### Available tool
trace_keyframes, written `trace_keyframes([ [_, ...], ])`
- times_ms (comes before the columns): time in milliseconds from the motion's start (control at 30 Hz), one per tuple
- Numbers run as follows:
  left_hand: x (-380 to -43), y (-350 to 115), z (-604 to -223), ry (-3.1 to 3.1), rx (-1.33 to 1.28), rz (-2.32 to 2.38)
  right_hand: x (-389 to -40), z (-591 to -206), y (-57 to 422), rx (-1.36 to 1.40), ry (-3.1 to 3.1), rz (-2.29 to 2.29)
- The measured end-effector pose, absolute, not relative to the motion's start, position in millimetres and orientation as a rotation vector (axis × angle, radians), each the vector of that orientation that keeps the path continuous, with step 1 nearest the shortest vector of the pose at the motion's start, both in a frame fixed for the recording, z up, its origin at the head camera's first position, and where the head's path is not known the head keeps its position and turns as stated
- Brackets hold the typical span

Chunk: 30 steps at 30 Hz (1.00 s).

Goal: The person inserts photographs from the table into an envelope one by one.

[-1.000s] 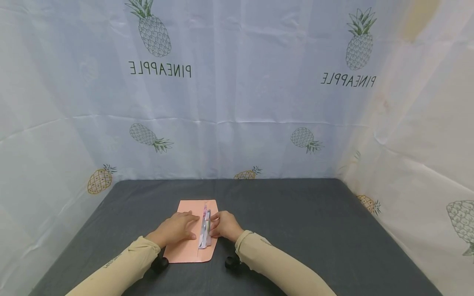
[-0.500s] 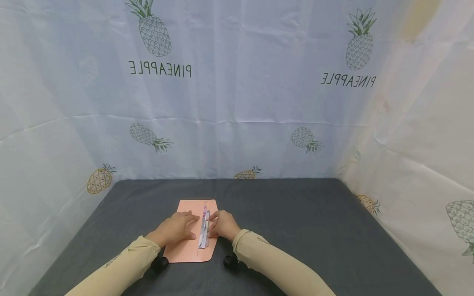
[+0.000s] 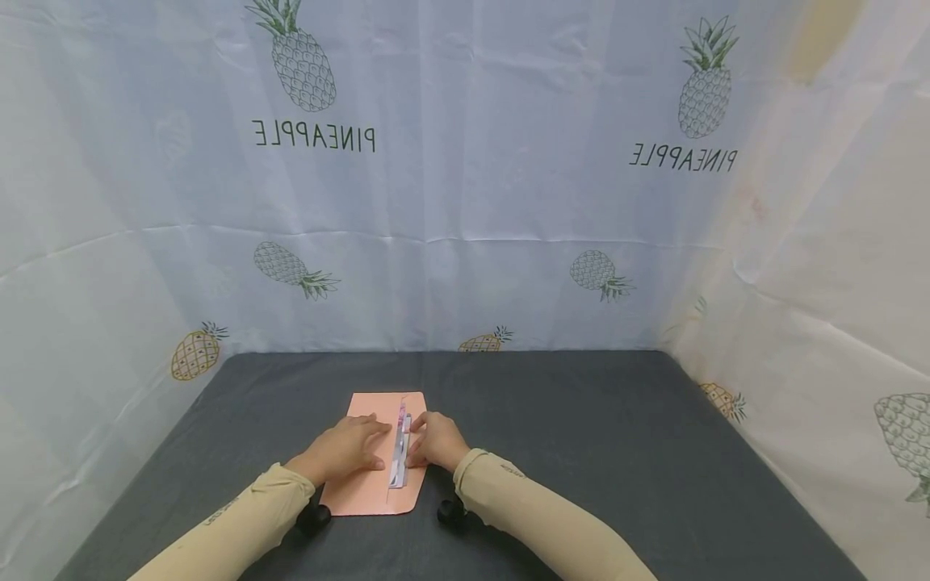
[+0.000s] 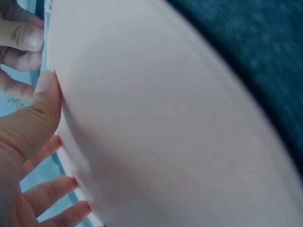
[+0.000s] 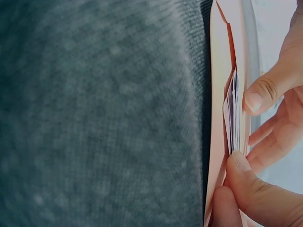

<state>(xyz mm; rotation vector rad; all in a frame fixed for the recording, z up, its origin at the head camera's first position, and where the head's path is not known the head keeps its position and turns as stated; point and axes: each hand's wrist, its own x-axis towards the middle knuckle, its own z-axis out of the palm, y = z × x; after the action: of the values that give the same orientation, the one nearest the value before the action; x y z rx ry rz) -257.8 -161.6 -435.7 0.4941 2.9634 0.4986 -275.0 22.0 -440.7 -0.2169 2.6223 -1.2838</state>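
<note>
A salmon-pink paper envelope point(image 3: 363, 492) lies on the dark table in the head view, with a long slit down its face. Out of the slit sticks a bundle of folded papers point(image 3: 399, 460), whitish with purple and pink print; their lower part is hidden inside. My left hand point(image 3: 345, 448) rests on the envelope left of the slit, fingers spread, thumb near the slit's edge in the left wrist view. At the bundle's right side, my right hand point(image 3: 439, 442) pinches the papers between thumb and fingers; the right wrist view shows its thumb point(image 5: 244, 165) against the stacked paper edges.
A dark grey cloth covers the table point(image 3: 567, 452). Behind it and along both sides hang pale curtains point(image 3: 465, 177) printed with pineapples. One small black round object point(image 3: 312, 519) sits by the left wrist and another black object point(image 3: 450, 513) by the right.
My right hand has shifted slightly left, bringing the papers' right side closer to the slit, so the bundle looks narrower. My left hand and the envelope have stayed put.
</note>
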Motion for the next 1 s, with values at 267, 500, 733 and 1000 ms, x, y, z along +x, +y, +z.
trace_keyframes([
  [267,-257.1,-161.5,-434.9,2.967,0.506,0.486,-275.4,-443.6,21.6,-0.224,2.65,-1.268],
  [500,-258.1,-162.8,-438.7,2.967,0.489,0.491,-275.2,-444.2,21.8,-0.231,2.653,-1.264],
  [733,-258.1,-162.7,-439.1,2.966,0.484,0.493,-274.8,-443.1,21.7,-0.231,2.652,-1.257],
  [1000,-258.5,-162.2,-438.6,2.967,0.489,0.493,-274.5,-442.9,22.5,-0.233,2.643,-1.261],
])
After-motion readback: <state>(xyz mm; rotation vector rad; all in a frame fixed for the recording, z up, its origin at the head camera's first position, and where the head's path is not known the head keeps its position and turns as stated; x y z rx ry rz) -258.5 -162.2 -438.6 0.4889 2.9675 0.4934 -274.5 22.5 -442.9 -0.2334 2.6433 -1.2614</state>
